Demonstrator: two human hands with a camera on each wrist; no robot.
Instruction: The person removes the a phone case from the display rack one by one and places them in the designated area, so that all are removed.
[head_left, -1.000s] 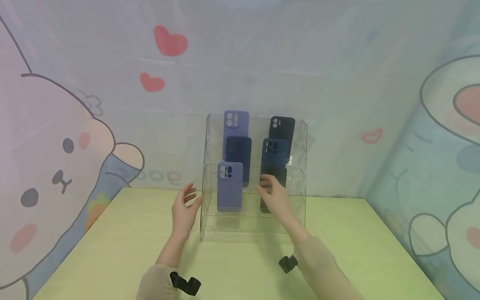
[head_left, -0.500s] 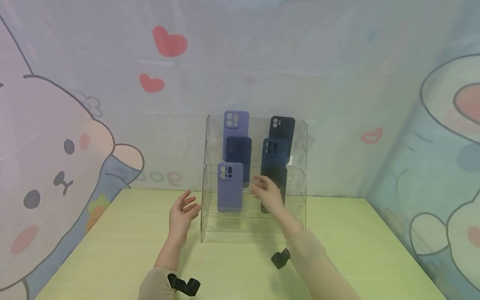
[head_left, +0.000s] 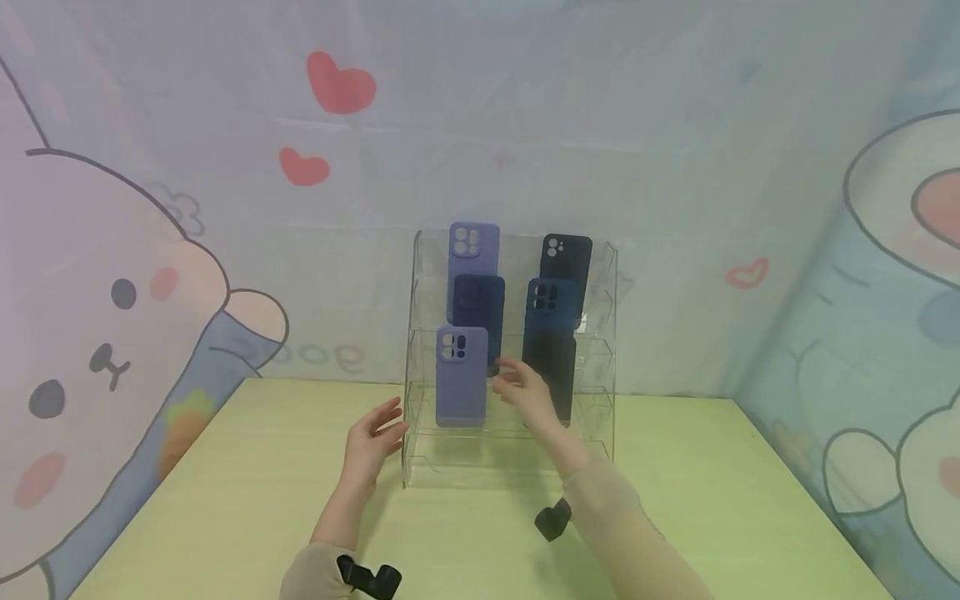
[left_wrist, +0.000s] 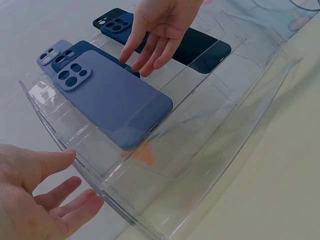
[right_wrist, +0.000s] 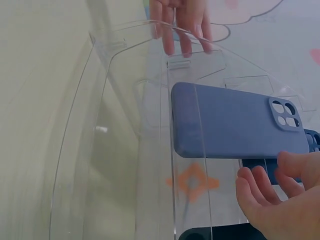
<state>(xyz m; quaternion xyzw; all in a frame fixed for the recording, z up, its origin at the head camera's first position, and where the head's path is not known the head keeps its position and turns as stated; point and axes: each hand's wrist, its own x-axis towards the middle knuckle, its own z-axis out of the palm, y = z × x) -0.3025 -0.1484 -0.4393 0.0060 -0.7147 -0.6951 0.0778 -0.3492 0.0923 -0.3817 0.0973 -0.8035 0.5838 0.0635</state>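
While my left hand (head_left: 372,439) hovers open beside the clear rack (head_left: 420,467), my right hand (head_left: 525,392), nearer, reaches loose-fingered; the upright lilac case (head_left: 461,375) stands just left, perhaps untouched.

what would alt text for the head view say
A person's right hand reaches to the phone cases on a clear acrylic rack, fingers by the lower lilac case, while the left hand is open beside the rack's left wall. The rack stands on a pale green table and holds lilac, navy and black cases in two columns.
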